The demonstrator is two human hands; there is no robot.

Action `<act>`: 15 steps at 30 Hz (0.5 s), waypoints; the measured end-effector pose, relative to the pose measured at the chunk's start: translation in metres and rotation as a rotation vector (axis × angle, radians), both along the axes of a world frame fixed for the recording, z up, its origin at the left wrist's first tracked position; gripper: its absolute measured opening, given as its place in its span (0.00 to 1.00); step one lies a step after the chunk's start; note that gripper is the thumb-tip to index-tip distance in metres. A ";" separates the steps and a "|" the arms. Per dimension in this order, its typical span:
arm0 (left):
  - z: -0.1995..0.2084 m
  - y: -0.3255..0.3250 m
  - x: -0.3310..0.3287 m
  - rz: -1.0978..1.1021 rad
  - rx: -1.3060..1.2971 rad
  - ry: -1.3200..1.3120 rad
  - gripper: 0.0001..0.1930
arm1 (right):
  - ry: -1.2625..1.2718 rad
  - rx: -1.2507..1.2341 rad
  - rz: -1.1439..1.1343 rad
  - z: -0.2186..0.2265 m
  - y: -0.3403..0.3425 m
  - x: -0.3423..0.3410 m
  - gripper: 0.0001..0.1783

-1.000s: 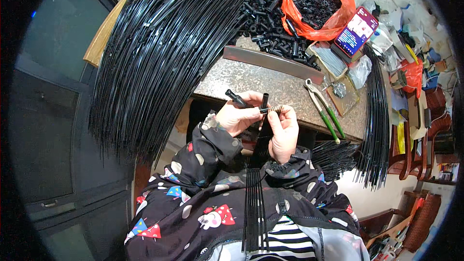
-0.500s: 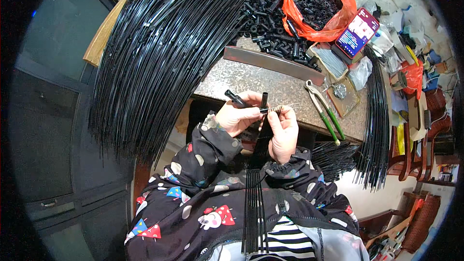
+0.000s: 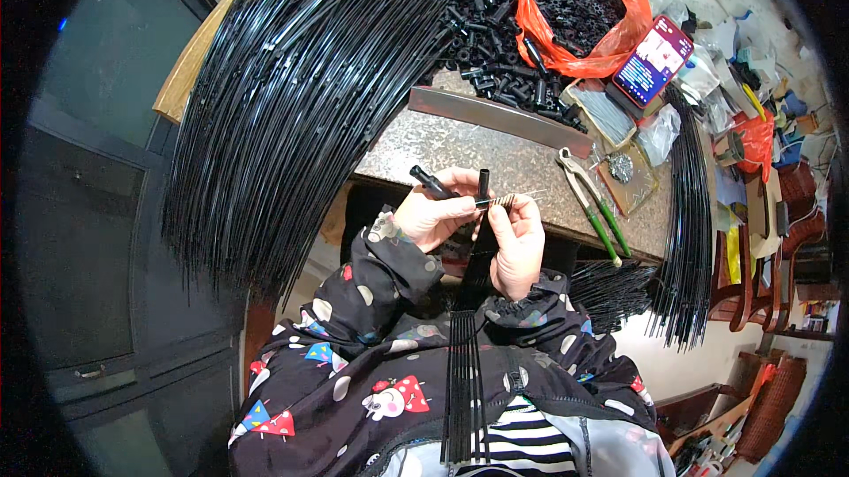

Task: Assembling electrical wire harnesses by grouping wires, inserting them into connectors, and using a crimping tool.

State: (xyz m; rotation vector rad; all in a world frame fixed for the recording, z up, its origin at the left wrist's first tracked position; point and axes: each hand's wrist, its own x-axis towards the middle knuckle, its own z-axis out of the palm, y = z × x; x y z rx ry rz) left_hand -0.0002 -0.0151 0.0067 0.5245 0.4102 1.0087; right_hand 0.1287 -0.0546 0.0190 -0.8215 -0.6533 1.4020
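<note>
My left hand [image 3: 433, 217] is closed around a black plastic tube [image 3: 430, 181] that points up and to the left. A second short black tube [image 3: 484, 183] stands upright at its fingertips. My right hand [image 3: 518, 247] meets the left one at the fingertips, its thumb and forefinger pinched on several thin metal pins [image 3: 534, 192] whose ends stick out to the right. Light and dark stripes show where the fingers meet; what makes them is too small to tell. Below the hands, several thin black rods [image 3: 463, 389] lie upright across my lap.
A large sheaf of black rods [image 3: 292, 123] hangs off the table's left side. Behind the metal bar [image 3: 500, 121] lie heaped black tubes [image 3: 486, 26] and a red bag [image 3: 632, 44] of small black parts. Green-handled pincers [image 3: 594, 207], a pin tray [image 3: 603, 114] and a phone [image 3: 653, 61] are at right.
Both hands keep nearly the same place and grip. The pins and the short tube at the fingertips have shifted only slightly.
</note>
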 end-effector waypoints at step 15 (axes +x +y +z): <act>0.030 -0.012 0.003 0.247 0.568 0.666 0.14 | -0.024 0.040 -0.092 -0.002 -0.002 -0.003 0.09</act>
